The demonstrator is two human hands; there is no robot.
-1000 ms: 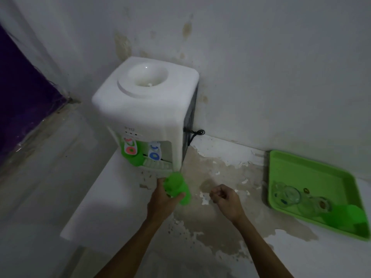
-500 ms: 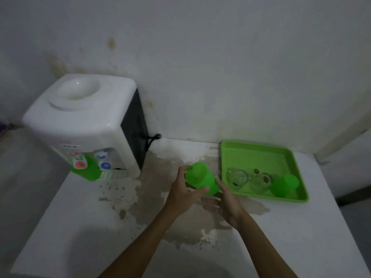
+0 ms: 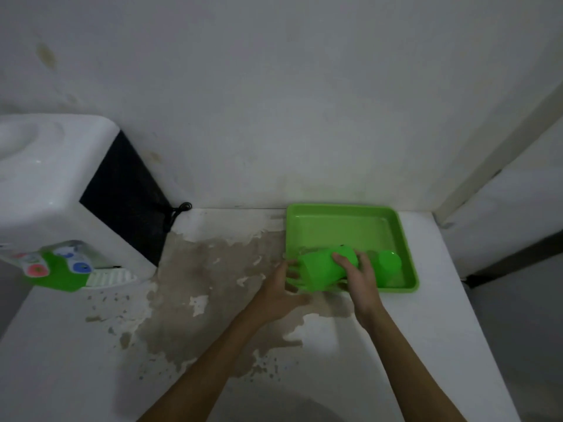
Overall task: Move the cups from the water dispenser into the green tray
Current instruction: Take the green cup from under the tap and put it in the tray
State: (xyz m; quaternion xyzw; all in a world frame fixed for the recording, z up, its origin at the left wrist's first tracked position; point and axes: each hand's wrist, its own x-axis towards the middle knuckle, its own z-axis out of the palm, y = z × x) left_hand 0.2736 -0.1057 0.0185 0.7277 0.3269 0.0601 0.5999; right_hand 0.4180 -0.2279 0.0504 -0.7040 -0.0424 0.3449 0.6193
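Observation:
A green plastic cup (image 3: 320,268) lies on its side over the front left part of the green tray (image 3: 341,220). My right hand (image 3: 361,278) grips its body from above. My left hand (image 3: 281,292) is at the cup's open mouth with its fingers spread, touching the rim. Another green cup (image 3: 388,264) stands upside down in the tray's front right. Glass cups in the tray are hidden behind my hands. The white water dispenser (image 3: 61,190) stands at the left, with one green cup (image 3: 61,274) under its taps.
The tray and dispenser sit on a white counter (image 3: 441,345) with a large patch of worn, peeled paint in the middle. A black cable (image 3: 179,210) hangs behind the dispenser. The wall is close behind, and the counter ends just right of the tray.
The green cup has travelled right, from above the counter to over the tray, and tipped onto its side. My right hand has taken hold of it; my left hand has loosened to its rim.

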